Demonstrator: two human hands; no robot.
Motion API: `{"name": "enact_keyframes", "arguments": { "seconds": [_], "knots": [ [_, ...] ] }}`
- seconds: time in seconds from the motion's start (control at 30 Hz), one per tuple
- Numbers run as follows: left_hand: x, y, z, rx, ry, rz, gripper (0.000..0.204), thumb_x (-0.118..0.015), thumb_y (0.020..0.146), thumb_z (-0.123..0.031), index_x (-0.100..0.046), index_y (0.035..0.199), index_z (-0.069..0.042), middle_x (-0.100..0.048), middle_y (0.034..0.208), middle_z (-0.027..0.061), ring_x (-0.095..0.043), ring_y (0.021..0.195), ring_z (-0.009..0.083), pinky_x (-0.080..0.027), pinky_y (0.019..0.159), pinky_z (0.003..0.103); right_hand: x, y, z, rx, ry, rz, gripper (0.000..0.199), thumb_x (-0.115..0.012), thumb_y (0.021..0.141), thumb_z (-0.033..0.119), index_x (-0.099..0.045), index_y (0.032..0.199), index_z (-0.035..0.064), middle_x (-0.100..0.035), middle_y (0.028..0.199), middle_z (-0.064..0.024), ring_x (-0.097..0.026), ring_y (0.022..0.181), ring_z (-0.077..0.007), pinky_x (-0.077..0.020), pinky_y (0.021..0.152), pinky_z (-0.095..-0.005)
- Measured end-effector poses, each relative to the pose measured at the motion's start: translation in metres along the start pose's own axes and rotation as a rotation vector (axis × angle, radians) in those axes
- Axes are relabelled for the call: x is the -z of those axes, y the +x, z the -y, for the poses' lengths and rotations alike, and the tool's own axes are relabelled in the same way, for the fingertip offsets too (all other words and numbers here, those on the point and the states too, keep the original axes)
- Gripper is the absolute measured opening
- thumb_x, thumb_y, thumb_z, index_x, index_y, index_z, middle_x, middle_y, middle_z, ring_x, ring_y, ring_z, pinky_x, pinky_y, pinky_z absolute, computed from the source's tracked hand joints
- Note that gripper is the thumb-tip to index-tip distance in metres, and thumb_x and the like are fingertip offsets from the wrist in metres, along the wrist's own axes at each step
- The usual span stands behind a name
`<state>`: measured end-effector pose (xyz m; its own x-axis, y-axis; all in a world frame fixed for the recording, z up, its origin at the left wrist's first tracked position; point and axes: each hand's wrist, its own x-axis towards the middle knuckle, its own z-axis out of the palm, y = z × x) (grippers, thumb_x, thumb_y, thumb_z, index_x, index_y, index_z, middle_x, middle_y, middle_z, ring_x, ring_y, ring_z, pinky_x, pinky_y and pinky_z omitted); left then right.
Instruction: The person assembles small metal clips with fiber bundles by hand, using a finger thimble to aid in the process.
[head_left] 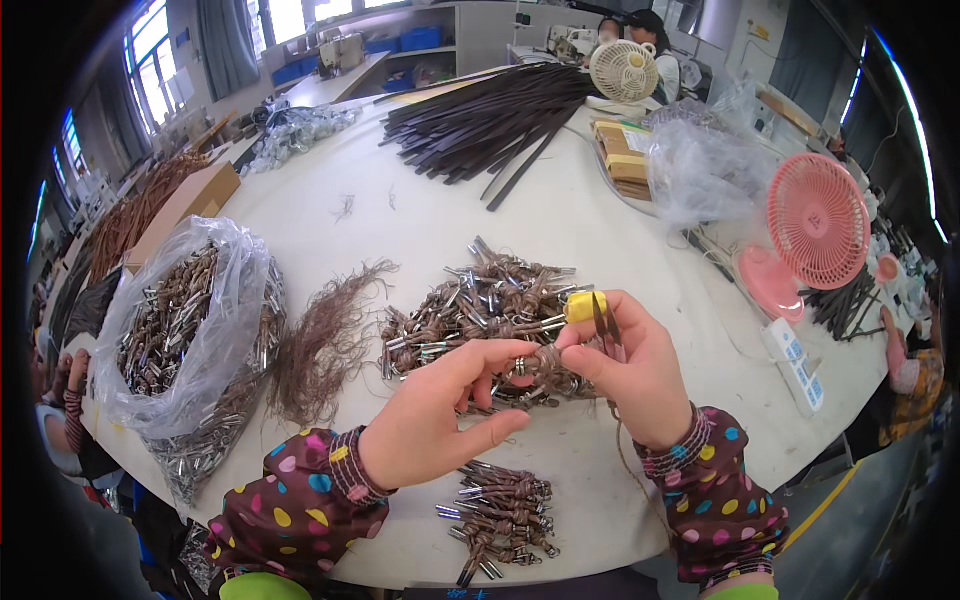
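Note:
My left hand (430, 410) has its fingers curled at a brown knotted cord piece (545, 370) with small metal rings, while its thumb stands apart. My right hand (635, 370) grips small dark-bladed thread snips (602, 318), points upward, and its thumb and fingertips meet the same cord piece. Yellow tape (585, 306) is wrapped at the right index fingertip. A thin brown cord (628, 455) hangs below my right hand. Just beyond both hands lies a heap of similar knotted cords with metal tips (480, 295). Nearer me sits a smaller, stacked pile of them (505, 515).
A clear plastic bag (150, 400) full of such cords stands left, beside loose brown thread scraps (325, 350). Dark strips (490, 115) lie at the back. On the right are a pink fan (820, 222), a white power strip (793, 368) and plastic wrapping (705, 170). Other people sit nearby.

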<state>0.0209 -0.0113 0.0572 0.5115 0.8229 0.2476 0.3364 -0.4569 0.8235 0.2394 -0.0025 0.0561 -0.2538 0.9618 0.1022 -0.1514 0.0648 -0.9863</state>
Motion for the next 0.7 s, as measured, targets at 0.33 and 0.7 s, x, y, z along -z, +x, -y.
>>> {"name": "enact_keyframes", "arguments": {
  "seconds": [0.33,0.7],
  "knots": [
    [-0.029,0.021,0.053,0.19,-0.466,-0.06,0.029,-0.068,0.087,-0.007,-0.058,0.115,-0.001,-0.056,0.083,-0.0031,-0.049,0.069,0.0018,-0.044,0.062,0.017,0.004,0.006,-0.054,0.135,-0.182,-0.104,0.03,-0.069,0.084,0.002,-0.055,0.111,0.0037,-0.065,0.089,0.0042,-0.035,0.06,0.0021,-0.0321,0.055,-0.0147],
    [-0.025,0.02,0.05,0.191,-0.104,-0.03,0.024,-0.072,0.083,-0.011,-0.061,0.102,-0.001,-0.059,0.071,0.0004,-0.054,0.061,0.005,-0.046,0.056,0.021,0.012,0.003,-0.035,-0.365,0.104,-0.063,0.022,-0.066,0.09,0.008,-0.055,0.109,0.0024,-0.062,0.094,0.0004,-0.055,0.08,-0.002,-0.0444,0.069,-0.0181]
  ]
}}
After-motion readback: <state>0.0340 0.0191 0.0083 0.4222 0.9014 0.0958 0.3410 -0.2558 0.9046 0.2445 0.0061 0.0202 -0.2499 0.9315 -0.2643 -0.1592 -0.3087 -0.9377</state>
